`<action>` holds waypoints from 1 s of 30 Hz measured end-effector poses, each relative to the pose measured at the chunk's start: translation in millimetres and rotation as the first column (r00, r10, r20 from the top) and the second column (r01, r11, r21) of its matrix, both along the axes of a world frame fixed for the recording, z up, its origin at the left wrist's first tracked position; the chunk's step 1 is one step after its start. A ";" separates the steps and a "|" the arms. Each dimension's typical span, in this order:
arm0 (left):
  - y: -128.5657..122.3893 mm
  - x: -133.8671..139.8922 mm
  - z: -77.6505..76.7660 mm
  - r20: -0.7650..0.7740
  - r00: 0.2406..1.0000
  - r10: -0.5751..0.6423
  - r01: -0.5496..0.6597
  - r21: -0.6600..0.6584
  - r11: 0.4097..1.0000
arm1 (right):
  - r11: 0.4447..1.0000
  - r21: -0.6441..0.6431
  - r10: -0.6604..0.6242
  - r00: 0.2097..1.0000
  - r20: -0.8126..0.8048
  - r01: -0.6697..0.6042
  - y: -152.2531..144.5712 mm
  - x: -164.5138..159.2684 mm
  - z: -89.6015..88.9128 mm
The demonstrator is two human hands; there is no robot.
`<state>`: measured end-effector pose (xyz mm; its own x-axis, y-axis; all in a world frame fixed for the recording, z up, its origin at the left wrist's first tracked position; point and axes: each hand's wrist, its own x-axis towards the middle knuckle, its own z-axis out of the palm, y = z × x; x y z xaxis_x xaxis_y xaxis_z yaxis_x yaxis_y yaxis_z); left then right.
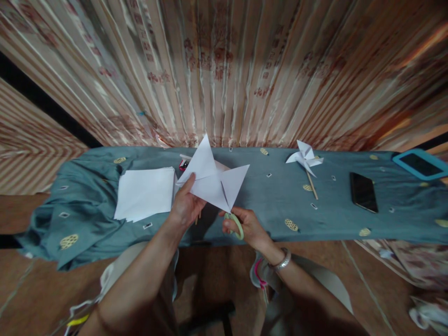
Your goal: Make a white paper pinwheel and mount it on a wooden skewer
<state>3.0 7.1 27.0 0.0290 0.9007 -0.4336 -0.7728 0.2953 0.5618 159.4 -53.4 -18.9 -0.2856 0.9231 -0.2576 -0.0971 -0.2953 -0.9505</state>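
Note:
My left hand [186, 204] pinches a white sheet of paper [206, 184] by its left side, thumb on top. Slits run into the sheet from its edges, so it spreads into pointed flaps. My right hand [247, 226] grips a pair of scissors [239, 227] by the light green handles at the sheet's lower corner. The blades are mostly hidden by the paper, so how far they are apart cannot be seen. A stack of white paper [145, 193] lies to the left of my left hand.
A finished-looking paper pinwheel [305, 158] on a wooden stick lies to the right. Beyond it are a black phone [363, 191] and a blue-framed tablet [420, 163]. A small red-and-black item [183, 164] sits behind the sheet. The teal cloth [273, 186] covers a narrow surface before a curtain [224, 70].

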 end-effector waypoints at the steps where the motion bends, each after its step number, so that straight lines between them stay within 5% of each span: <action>1: -0.1 -0.1 -0.2 0.000 1.000 0.002 -0.002 -0.001 1.000 | 1.000 0.006 0.002 1.000 0.004 -0.002 0.0 0.0 0.0; 30: 2.5 -4.0 -5.8 -0.061 0.998 -0.020 0.023 0.049 0.999 | 0.999 0.033 0.019 1.000 0.007 -0.019 -3.2 -0.5 -0.2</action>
<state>-1.0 9.6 21.2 0.0236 0.9205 -0.3900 -0.7309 0.2820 0.6215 158.9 -56.6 -19.1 -0.3013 0.9256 -0.2292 -0.0849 -0.2655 -0.9604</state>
